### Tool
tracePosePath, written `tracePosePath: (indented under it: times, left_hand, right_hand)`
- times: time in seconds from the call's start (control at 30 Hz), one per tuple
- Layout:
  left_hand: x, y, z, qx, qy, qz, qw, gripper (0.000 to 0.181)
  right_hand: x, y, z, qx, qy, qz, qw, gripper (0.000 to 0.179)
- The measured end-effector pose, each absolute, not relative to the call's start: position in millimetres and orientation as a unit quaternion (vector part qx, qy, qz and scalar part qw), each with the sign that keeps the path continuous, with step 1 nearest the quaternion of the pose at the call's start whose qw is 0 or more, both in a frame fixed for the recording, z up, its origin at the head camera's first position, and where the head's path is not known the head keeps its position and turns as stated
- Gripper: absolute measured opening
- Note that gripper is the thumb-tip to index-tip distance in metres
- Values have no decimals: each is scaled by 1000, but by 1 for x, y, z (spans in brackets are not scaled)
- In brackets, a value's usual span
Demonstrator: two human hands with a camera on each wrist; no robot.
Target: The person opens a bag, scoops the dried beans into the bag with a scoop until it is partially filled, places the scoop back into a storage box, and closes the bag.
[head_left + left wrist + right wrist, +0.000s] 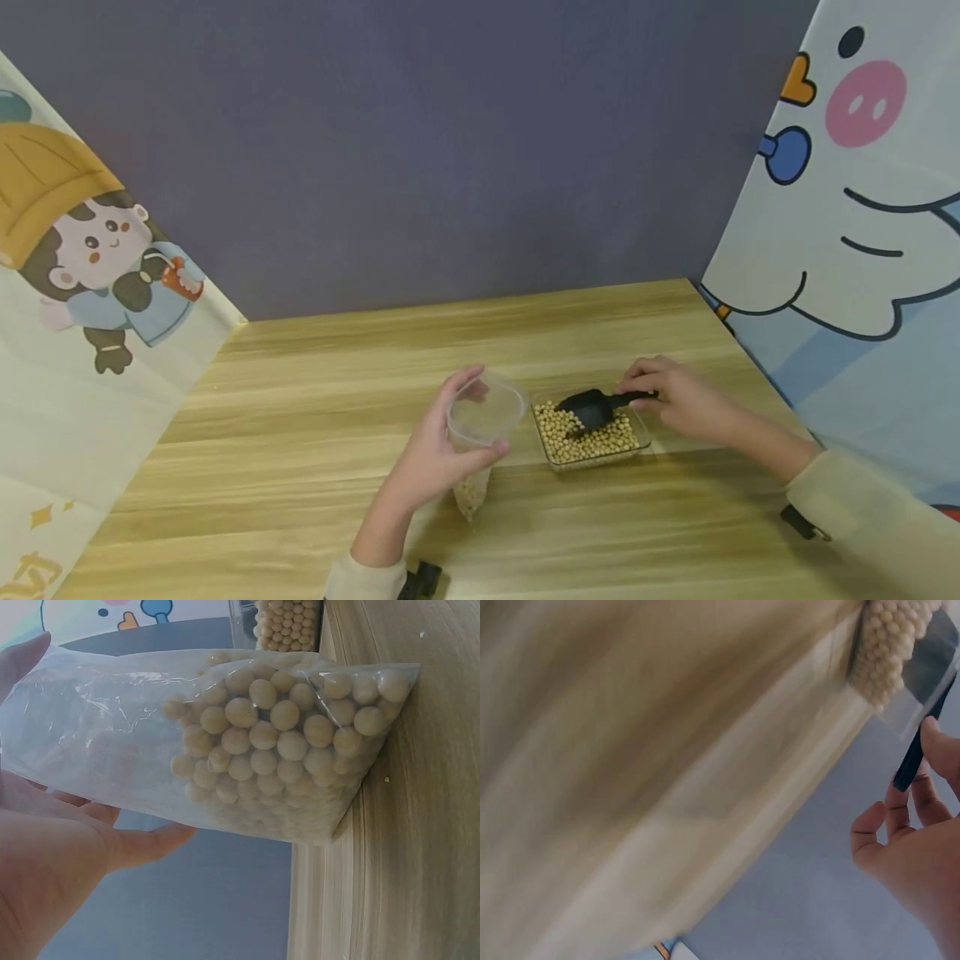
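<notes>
Left hand [435, 454] grasps a clear bag [255, 742]. Toward the right edge of the table [315, 400], the right hand [684, 402] pinches a black scoop [588, 409] among beans [592, 444] in a tray [600, 459].

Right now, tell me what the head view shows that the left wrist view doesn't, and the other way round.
Only the head view shows the right hand holding the scoop and the hatted figure at left.

Only the left wrist view shows most of the bag's side, clear above and full of balls below; in the head view the left hand hides much of it.

Both show the left hand, part of the bag, the tray of balls, the table and the dark wall.
</notes>
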State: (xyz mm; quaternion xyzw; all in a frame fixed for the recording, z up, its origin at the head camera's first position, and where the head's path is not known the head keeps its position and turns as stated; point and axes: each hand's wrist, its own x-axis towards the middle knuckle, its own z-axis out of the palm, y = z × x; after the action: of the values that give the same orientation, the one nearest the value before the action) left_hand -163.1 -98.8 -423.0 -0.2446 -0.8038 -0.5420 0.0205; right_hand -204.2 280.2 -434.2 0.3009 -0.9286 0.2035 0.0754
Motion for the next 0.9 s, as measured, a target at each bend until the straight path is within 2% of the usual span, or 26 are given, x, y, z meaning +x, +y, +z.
tracePosePath:
  times: [0.2, 0.43, 0.9]
  left_hand:
    - [-163, -99, -422, -240, -805, -542, 20, 98]
    - [-163, -98, -423, -235, -808, -540, 13, 98]
    - [-161, -98, -423, -230, -805, -546, 9, 98]
  right_hand:
    - [-201, 271, -439, 295, -923, 237, 66, 29]
    - [-198, 266, -441, 265, -929, 256, 13, 31]
    - [-196, 276, -448, 225, -909, 350, -1, 28]
